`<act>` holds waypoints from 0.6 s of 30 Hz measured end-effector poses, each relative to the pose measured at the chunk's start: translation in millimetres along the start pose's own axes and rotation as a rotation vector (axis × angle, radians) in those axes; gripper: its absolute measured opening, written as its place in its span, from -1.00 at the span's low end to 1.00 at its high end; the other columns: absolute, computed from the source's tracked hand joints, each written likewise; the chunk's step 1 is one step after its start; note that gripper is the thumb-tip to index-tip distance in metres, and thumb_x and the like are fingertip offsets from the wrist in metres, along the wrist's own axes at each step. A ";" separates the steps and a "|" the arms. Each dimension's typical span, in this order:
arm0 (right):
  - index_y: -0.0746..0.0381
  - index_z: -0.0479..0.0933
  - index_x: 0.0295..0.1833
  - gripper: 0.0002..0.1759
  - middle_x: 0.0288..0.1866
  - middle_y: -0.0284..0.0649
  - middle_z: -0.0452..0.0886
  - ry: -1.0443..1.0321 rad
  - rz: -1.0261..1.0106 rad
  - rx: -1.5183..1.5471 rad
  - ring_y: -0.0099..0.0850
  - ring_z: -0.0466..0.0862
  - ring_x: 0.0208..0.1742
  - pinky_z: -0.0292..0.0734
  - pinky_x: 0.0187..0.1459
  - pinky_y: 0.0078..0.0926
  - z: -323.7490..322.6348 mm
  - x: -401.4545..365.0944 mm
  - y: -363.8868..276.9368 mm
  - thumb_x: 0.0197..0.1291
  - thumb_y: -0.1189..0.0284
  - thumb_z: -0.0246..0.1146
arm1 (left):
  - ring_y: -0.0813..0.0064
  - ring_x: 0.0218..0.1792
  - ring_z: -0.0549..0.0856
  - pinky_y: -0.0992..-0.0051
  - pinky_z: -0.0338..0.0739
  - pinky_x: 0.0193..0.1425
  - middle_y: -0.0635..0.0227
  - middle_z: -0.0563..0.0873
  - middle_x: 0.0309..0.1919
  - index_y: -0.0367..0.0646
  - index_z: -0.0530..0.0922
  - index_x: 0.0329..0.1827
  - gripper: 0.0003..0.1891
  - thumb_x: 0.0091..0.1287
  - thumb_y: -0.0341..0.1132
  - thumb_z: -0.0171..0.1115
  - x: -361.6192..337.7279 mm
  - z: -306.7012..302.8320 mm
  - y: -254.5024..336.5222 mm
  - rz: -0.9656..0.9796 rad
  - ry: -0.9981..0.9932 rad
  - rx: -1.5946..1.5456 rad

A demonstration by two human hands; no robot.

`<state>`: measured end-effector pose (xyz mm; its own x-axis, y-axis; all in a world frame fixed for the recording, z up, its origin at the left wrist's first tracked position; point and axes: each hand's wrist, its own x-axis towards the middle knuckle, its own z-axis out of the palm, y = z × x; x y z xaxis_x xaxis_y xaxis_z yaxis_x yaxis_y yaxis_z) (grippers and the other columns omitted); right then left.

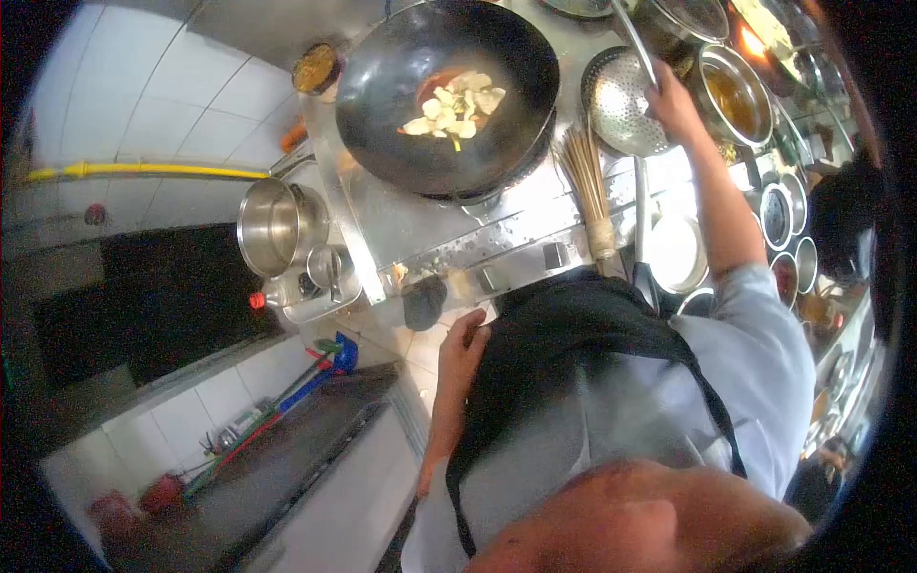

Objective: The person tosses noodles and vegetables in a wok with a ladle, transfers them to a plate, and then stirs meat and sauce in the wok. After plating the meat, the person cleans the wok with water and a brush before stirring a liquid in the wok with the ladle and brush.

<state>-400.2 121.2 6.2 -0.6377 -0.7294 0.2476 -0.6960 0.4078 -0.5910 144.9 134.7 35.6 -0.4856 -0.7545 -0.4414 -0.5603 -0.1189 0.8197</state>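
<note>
A large dark wok (377, 124) stands on the metal stove (411, 234), with pale sliced food (454, 110) and something reddish at its bottom. My right hand (673, 107) is closed round the handle of a metal utensil (634, 40), right of the wok and above the edge of a perforated strainer (621, 100). Which tool that handle belongs to is hard to tell. My left hand (466, 339) hangs beside the black apron (554, 363), below the stove's front edge; its fingers are bent and partly hidden, and what they hold, if anything, cannot be seen.
A bamboo brush (585, 181) lies right of the wok. Pots, including one with amber liquid (734, 95), and several bowls stand at the right, near a flame (752, 42). A steel pot (267, 227) is at the left; a dark cup (315, 69) sits by the wok.
</note>
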 end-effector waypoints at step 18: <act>0.22 0.25 0.42 -0.37 -0.43 -0.29 0.52 -0.138 0.899 0.462 -0.62 0.48 -0.58 0.44 -0.49 -0.59 -129.8 -389.4 -204.1 0.21 0.48 0.17 | 0.45 -0.07 0.67 0.47 0.51 0.12 0.20 0.70 -0.09 -0.31 0.56 0.03 -0.75 0.33 -0.42 0.20 42.0 17.1 -13.4 0.291 -0.607 0.076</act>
<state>-52.7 393.3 130.0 -0.7975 -0.3261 -0.5076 0.2363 0.6054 -0.7600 120.6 115.7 -0.3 -0.9022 -0.2504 -0.3511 -0.3842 0.0969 0.9182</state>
